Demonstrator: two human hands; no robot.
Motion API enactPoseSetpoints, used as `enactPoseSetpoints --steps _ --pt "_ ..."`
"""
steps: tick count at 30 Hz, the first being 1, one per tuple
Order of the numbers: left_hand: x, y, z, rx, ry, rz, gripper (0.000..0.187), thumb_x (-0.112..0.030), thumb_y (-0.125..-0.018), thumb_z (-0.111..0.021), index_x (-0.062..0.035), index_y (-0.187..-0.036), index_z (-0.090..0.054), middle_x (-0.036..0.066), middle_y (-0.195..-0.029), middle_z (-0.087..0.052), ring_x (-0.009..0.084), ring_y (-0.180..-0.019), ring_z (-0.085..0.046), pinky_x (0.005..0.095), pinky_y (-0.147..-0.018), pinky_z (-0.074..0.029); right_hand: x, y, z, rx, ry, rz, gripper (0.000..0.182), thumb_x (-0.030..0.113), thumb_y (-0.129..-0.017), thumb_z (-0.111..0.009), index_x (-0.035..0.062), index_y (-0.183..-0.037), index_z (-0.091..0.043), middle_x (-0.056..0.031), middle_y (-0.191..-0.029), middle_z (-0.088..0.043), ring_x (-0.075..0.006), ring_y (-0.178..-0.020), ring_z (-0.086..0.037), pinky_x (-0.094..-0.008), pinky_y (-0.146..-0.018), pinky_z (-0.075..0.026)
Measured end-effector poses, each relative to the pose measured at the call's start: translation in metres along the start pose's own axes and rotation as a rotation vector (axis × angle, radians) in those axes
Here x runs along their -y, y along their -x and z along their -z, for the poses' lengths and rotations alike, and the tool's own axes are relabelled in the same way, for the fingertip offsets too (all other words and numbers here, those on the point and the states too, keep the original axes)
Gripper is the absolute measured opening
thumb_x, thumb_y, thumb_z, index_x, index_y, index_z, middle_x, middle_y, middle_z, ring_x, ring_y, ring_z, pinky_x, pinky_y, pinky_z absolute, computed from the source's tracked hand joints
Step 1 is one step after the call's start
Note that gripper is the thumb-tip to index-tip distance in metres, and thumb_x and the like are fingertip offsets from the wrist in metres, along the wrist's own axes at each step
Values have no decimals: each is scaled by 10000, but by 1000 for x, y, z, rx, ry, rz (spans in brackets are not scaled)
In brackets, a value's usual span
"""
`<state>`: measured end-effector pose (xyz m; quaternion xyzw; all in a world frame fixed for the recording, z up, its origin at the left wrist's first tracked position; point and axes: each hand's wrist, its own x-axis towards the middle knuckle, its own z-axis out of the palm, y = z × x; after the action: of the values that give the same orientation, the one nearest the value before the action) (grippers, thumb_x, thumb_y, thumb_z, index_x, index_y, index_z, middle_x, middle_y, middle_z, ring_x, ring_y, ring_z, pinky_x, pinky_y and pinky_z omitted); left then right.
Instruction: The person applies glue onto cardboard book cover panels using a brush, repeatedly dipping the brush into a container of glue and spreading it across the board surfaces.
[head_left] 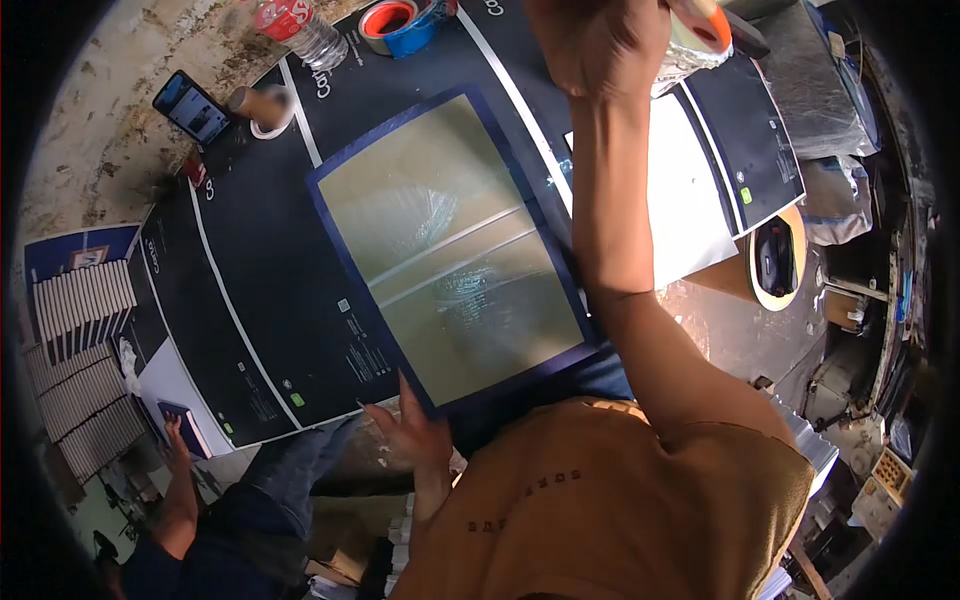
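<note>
A book cover lies in front of me: dark blue wrap (352,237) edges frame tan boards (410,180), split by a narrow spine strip. Wet, glossy smears show on both boards. My left hand (418,432) is at the cover's lower left corner, fingers spread, somewhat blurred. Across the cover's right side my right arm reaches to the far edge. There my right hand (605,45) is closed, beside a container (685,62) with white smears and an orange part. What its fingers hold is hidden.
White sheets (690,200) lie right of the arm. Tape rolls (388,20), a plastic bottle (305,35) and a phone (192,107) stand at the back. At left, a co-worker's hand (176,440) touches a dark blue book (190,425) near stacked books (85,300).
</note>
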<state>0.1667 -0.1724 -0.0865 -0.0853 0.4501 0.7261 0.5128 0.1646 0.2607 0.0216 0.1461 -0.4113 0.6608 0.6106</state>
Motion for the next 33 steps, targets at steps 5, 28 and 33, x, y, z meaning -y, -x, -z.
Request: enactPoseSetpoints --steps 5,28,33 --pt "2 -1 -12 21 73 -38 1032 -829 -891 -181 -46 -1562 -217 73 -1577 -314 242 -1437 -273 412 -1197 -160 -1 15 -3 -86 25 -30 213 233 -938 -695 27 -946 -641 -80 -810 -669 -191 -724 -638 -309 -710 -544" --pt "16 -34 -76 -231 -249 -897 665 -706 -974 -232 -95 -1065 -478 8 -826 -456 100 -708 -408 230 -637 -324 47 168 -118 73 1340 -604 276 226 -825 -740 -7 -923 -629 -157 -749 -676 -206 -714 -674 -354 -675 -520" --pt "20 -37 -69 -206 -189 -958 669 -685 -984 -204 -76 -1072 -464 25 -846 -451 116 -741 -417 253 -674 -334 107 145 -38 119 1507 -450 270 199 -852 -748 -31 -959 -654 -129 -808 -710 -190 -743 -700 -317 -699 -546"
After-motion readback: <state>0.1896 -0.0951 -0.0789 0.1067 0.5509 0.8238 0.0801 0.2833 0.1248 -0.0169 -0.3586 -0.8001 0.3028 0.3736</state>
